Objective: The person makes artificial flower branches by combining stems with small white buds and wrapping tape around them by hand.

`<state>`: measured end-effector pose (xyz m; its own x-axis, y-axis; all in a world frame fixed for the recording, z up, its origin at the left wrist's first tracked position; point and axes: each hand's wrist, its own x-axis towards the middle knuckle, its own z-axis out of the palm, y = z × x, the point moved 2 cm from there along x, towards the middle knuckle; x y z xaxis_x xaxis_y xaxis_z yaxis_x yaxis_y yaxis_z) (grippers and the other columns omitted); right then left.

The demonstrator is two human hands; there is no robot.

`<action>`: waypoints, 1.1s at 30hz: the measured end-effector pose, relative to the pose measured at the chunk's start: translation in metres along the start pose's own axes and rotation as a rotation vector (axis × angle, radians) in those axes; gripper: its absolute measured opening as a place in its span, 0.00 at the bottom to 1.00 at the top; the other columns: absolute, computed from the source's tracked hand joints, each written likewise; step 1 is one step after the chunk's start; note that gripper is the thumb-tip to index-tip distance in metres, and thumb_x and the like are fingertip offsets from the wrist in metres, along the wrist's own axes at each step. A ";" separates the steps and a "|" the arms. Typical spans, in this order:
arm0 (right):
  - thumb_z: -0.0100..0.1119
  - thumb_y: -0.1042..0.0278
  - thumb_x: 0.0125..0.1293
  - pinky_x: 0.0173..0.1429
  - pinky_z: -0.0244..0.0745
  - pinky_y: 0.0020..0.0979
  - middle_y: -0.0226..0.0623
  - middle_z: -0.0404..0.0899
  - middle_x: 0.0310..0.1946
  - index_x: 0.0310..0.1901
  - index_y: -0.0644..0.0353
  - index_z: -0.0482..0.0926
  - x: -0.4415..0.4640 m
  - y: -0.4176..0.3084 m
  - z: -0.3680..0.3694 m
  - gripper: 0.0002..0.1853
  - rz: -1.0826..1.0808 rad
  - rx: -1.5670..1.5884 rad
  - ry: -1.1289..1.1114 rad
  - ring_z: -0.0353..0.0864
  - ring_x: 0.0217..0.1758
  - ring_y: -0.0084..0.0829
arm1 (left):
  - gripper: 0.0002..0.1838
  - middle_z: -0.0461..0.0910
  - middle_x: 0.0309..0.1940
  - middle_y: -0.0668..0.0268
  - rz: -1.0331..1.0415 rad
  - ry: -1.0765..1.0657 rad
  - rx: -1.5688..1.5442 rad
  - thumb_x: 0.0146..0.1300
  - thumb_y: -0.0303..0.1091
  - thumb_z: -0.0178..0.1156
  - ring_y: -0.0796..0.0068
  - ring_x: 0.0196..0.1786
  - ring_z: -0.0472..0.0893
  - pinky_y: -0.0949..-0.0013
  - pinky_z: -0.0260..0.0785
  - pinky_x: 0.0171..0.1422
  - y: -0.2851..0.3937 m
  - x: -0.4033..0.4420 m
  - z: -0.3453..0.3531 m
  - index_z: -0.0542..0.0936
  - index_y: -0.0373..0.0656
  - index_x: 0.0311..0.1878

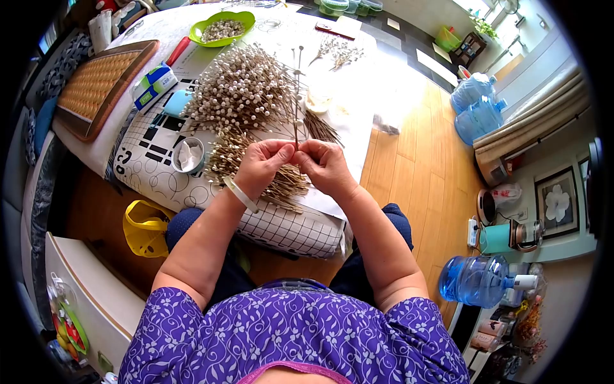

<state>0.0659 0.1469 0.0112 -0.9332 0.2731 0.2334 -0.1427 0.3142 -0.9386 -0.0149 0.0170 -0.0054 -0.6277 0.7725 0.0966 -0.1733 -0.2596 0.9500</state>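
My left hand (262, 165) and my right hand (325, 168) meet over the table's near side, fingertips pinched around thin brown stems (296, 105). These stand upright from my fingers, with small pale beads or buds at their tips; their exact number is unclear. Just beyond my left hand lies a large heap of stems with white bead-like heads (240, 86). Under my wrists rests another bundle of brown stems (224, 153). A smaller bunch of bare-looking stems (322, 127) lies past my right hand.
A green bowl of beads (246, 20), a tissue pack (155, 86), a light-blue object (178, 103) and a small tub (180, 168) surround the heap. Loose beaded sprigs (339, 52) lie at the far right. A yellow bag (144, 240) hangs below the table's left edge.
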 end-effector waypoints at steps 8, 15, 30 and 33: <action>0.58 0.74 0.54 0.27 0.68 0.26 0.41 0.76 0.19 0.30 0.65 0.78 -0.003 -0.003 0.004 0.04 -0.075 -0.084 -0.035 0.73 0.19 0.26 | 0.10 0.81 0.34 0.64 0.071 0.036 0.074 0.61 0.28 0.56 0.81 0.36 0.77 0.78 0.71 0.43 0.002 0.000 0.005 0.78 0.32 0.42; 0.58 0.67 0.57 0.27 0.71 0.26 0.32 0.78 0.20 0.30 0.66 0.78 -0.001 -0.009 -0.011 0.09 0.234 0.100 -0.244 0.74 0.21 0.21 | 0.08 0.78 0.26 0.67 0.085 0.080 0.151 0.61 0.28 0.56 0.84 0.29 0.75 0.80 0.70 0.34 0.009 0.000 0.000 0.78 0.32 0.38; 0.61 0.69 0.58 0.28 0.62 0.17 0.23 0.74 0.20 0.26 0.64 0.77 0.012 -0.003 -0.014 0.08 0.132 0.457 -0.017 0.67 0.24 0.12 | 0.08 0.78 0.29 0.66 -0.221 -0.072 -0.100 0.62 0.30 0.56 0.80 0.27 0.76 0.73 0.75 0.38 0.007 -0.005 0.011 0.77 0.35 0.38; 0.61 0.69 0.58 0.29 0.62 0.17 0.25 0.74 0.22 0.28 0.62 0.78 0.012 0.001 -0.016 0.06 0.150 0.507 -0.118 0.66 0.24 0.13 | 0.07 0.77 0.29 0.67 -0.253 -0.088 -0.154 0.62 0.30 0.55 0.80 0.28 0.76 0.73 0.75 0.38 0.005 -0.006 0.011 0.77 0.36 0.39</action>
<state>0.0598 0.1648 0.0174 -0.9820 0.1685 0.0850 -0.1194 -0.2062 -0.9712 -0.0036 0.0174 0.0019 -0.4832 0.8691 -0.1059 -0.4327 -0.1318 0.8919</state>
